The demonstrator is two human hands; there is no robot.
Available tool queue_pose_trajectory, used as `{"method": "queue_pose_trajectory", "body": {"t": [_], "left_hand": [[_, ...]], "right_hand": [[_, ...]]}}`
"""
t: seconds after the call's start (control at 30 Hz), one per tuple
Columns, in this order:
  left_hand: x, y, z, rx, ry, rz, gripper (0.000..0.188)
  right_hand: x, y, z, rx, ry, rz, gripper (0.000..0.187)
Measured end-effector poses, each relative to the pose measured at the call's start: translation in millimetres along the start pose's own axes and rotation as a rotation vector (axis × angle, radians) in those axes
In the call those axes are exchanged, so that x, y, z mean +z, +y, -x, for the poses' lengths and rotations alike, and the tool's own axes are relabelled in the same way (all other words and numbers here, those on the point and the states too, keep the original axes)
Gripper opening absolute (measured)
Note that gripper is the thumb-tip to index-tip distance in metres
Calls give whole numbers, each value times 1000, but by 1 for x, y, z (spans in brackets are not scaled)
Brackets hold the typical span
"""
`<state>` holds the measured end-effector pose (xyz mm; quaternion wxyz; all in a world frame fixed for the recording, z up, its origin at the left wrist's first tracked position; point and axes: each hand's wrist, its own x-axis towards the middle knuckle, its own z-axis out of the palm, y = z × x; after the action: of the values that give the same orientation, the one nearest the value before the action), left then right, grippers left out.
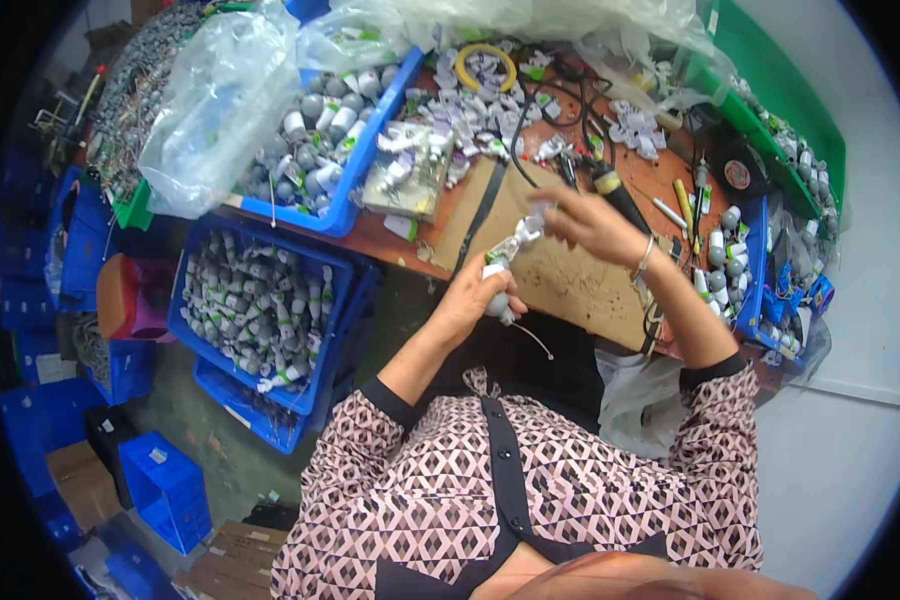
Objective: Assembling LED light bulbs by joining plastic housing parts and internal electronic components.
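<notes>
My left hand point(475, 298) is wrapped round a bulb-shaped device point(497, 302), grey and white with a bit of green on it. A thin pale wire with a small tip hangs from its lower end. Beyond the fingers, a white plastic piece point(530, 225) sticks up from the device's upper end. My right hand point(595, 228) wears a bracelet and has its fingers bent at the top of that piece, seemingly pinching it; the fingertips are slightly blurred. Both hands are over the near edge of a brown cardboard sheet point(570, 285) on the table.
Blue crates point(345, 215) of similar devices stand at the left, with a stacked crate point(260, 385) lower down. A metal block point(407, 180), white plastic parts point(480, 115), a yellow tape ring point(485, 68) and a dark-handled tool point(620, 195) lie on the table. A green bin point(820, 130) stands right.
</notes>
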<state>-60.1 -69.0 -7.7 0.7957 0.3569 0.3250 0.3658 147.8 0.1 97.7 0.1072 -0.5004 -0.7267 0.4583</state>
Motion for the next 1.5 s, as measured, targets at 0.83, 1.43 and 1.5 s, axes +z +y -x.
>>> {"method": "queue_pose_trajectory", "body": {"t": [0.83, 1.43, 1.5], "left_hand": [[-14, -7, 0, 69, -67, 21, 28], [-3, 9, 0, 99, -44, 259, 32], [6, 8, -1, 118, -58, 125, 34]], "right_hand": [[-8, -103, -404, -137, 590, 784, 24], [13, -12, 21, -195, 605, 607, 33], [35, 39, 65, -3, 600, 634, 31]]}}
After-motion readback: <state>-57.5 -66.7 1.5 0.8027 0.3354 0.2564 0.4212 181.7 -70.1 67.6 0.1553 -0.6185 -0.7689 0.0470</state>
